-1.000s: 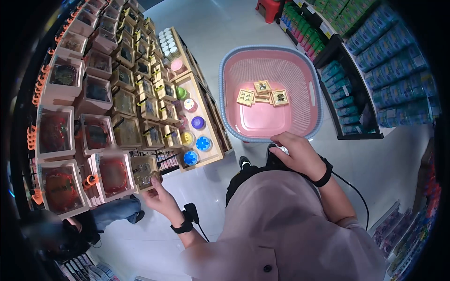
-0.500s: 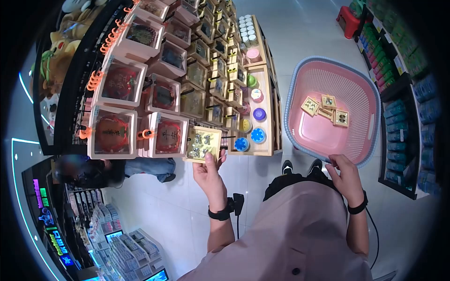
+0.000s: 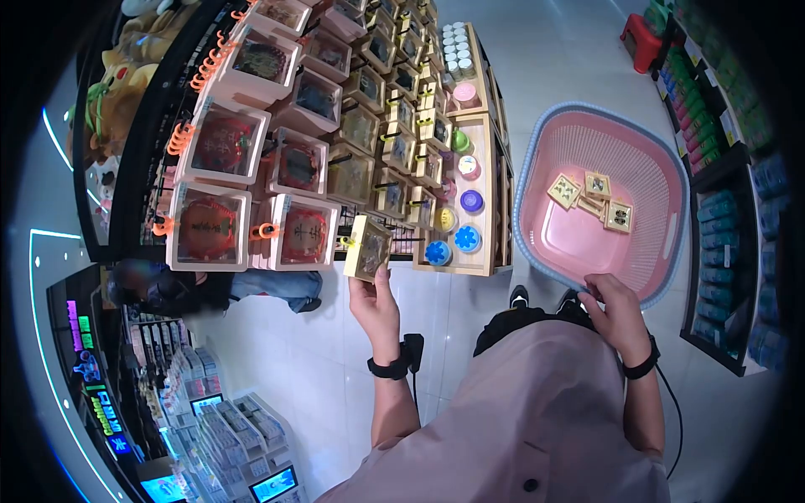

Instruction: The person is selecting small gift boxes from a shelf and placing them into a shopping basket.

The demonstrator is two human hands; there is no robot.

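My left hand (image 3: 376,314) holds a small yellow-framed box (image 3: 368,249) by its lower edge, tilted, at the bottom of the display rack near a hook. Rows of boxed accessories (image 3: 207,228) hang above and left of it. My right hand (image 3: 615,311) is at the near rim of a pink basket (image 3: 671,180) with a blue edge, its fingers curled around the rim. Inside the basket lie several small yellow boxes (image 3: 619,216).
A wooden tray (image 3: 480,270) with coloured round jars (image 3: 471,200) adjoins the rack. Shelves of bottles (image 3: 717,234) stand at the right, near a red stool (image 3: 642,44). Another person (image 3: 281,286) is partly visible behind the rack. White display stands (image 3: 231,432) are at lower left.
The box in my left hand has turned from facing the camera to a slanted side view, showing its edge. The view has shifted slightly. My right hand stays at the basket rim.
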